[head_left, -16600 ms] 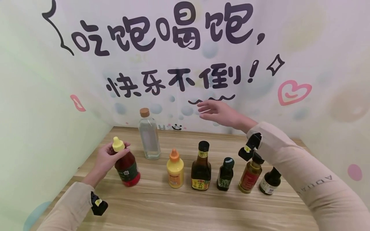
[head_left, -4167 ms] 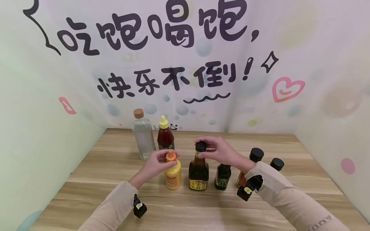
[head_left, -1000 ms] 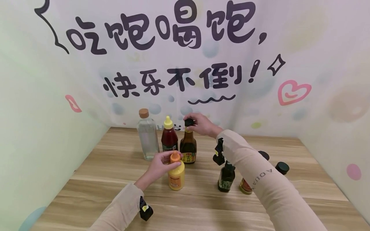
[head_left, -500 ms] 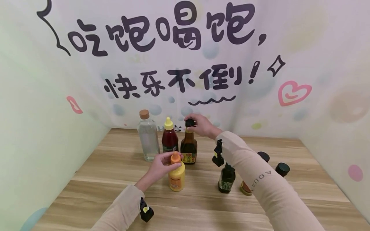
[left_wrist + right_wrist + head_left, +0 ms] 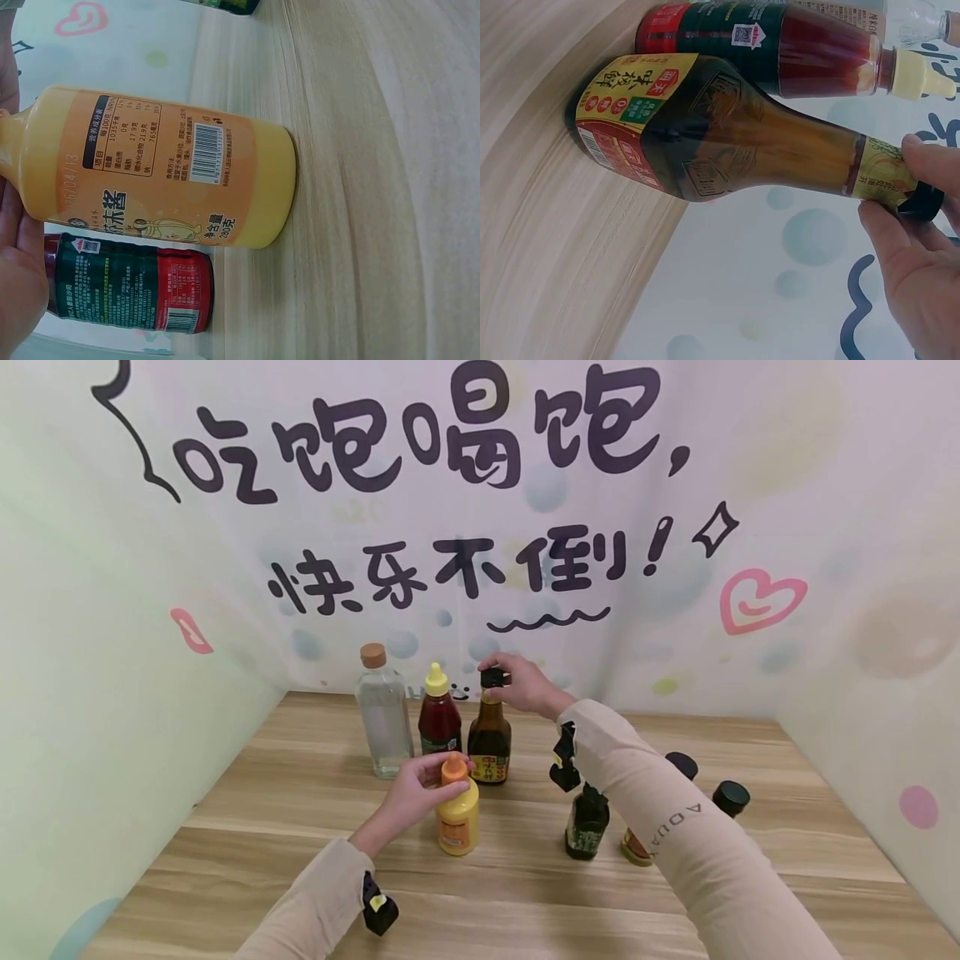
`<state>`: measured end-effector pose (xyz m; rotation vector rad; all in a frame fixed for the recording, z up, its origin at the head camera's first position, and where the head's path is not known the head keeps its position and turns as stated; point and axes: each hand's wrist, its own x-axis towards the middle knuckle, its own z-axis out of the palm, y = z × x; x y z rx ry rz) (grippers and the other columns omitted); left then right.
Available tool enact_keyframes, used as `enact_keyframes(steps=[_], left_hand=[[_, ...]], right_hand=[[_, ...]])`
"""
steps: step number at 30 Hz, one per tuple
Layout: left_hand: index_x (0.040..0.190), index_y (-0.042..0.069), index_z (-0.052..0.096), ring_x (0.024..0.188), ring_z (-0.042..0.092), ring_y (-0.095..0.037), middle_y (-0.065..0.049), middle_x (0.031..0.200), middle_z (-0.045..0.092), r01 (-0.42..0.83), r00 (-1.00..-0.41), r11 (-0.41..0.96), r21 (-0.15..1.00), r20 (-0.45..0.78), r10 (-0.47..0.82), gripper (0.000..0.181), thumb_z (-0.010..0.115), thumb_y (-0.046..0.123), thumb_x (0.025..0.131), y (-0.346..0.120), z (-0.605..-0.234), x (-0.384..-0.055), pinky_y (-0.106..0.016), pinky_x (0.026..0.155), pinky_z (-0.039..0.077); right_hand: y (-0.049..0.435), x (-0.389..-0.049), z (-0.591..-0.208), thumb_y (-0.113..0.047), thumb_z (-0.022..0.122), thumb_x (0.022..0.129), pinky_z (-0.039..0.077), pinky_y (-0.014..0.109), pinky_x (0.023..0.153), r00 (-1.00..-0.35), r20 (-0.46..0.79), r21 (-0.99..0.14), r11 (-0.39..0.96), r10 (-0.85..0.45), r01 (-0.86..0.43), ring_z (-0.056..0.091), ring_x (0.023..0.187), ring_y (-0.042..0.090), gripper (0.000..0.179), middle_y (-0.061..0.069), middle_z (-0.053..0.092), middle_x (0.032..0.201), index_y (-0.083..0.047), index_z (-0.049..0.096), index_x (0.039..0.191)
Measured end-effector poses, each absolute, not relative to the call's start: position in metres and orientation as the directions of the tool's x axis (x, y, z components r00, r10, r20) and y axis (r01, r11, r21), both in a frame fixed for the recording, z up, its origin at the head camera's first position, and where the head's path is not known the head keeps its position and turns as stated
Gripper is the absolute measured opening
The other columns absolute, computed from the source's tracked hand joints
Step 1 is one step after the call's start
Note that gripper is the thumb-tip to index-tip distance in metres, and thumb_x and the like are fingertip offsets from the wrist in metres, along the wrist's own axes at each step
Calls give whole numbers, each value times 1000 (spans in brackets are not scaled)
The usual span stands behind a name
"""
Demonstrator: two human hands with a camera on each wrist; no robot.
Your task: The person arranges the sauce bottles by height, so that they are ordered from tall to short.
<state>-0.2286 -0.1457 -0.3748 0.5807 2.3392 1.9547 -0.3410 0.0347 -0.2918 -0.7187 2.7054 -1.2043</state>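
My left hand (image 5: pixel 408 797) holds the orange-capped neck of a yellow mustard bottle (image 5: pixel 458 827), which stands upright at the front of the group. In the left wrist view the mustard bottle (image 5: pixel 165 169) rests its base on the wood. Farther back, my right hand (image 5: pixel 525 683) grips a brown soy sauce bottle (image 5: pixel 491 739) at its black cap and neck. Thumb and fingers of the right hand (image 5: pixel 915 277) pinch that neck in the right wrist view. Directly left of the soy sauce stands a ketchup bottle (image 5: pixel 439 722) with a yellow nozzle, its lower part behind the mustard.
A clear bottle with a brown cap (image 5: pixel 386 722) ends the back row at left. Right of the mustard stand a small dark bottle (image 5: pixel 587 827), a red-labelled bottle (image 5: pixel 636 847) and a black-capped one (image 5: pixel 731 797), partly hidden by my right sleeve. A printed cloth hangs behind the table (image 5: pixel 300 877).
The ketchup moved from the left front to beside the clear bottle; my left hand went from it to the mustard. My right hand carried the soy sauce back beside the ketchup. Lately both hands stay still.
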Motion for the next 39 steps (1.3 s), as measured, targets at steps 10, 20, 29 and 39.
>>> enact_keyframes(steps=[10, 20, 29, 39], left_hand=[[115, -4, 55, 104, 54, -26, -19, 112, 57, 235, -940, 168, 957, 180, 290, 36, 64, 6, 81, -146, -375, -229, -35, 89, 43], [113, -5, 56, 103, 54, -26, -18, 110, 59, 253, -936, 151, 956, 203, 288, 35, 64, 5, 80, -145, -376, -229, -32, 86, 44], [113, -6, 55, 101, 55, -25, -17, 109, 60, 254, -937, 157, 954, 203, 283, 36, 64, 6, 80, -143, -374, -229, -30, 85, 45], [113, -5, 56, 101, 55, -25, -19, 110, 59, 254, -937, 144, 957, 206, 282, 34, 63, 4, 80, -144, -377, -229, -29, 84, 46]], right_hand=[[47, -338, -281, -7, 63, 82, 45, 37, 86, -865, 97, -664, 615, -493, -425, 49, 110, 31, 45, 15, 48, 124, -3, 48, 124], [74, -329, -267, -7, 63, 82, 46, 34, 83, -848, 170, -627, 609, -502, -486, 57, 96, 24, 28, 14, 59, 108, -2, 58, 109], [97, -313, -262, -7, 63, 82, 48, 33, 79, -813, 202, -670, 528, -546, -521, 60, 90, 23, 24, 13, 62, 100, 0, 60, 105], [137, -295, -258, -9, 61, 84, 45, 35, 84, -778, 201, -698, 470, -596, -541, 59, 93, 19, 24, 10, 62, 101, -1, 59, 106]])
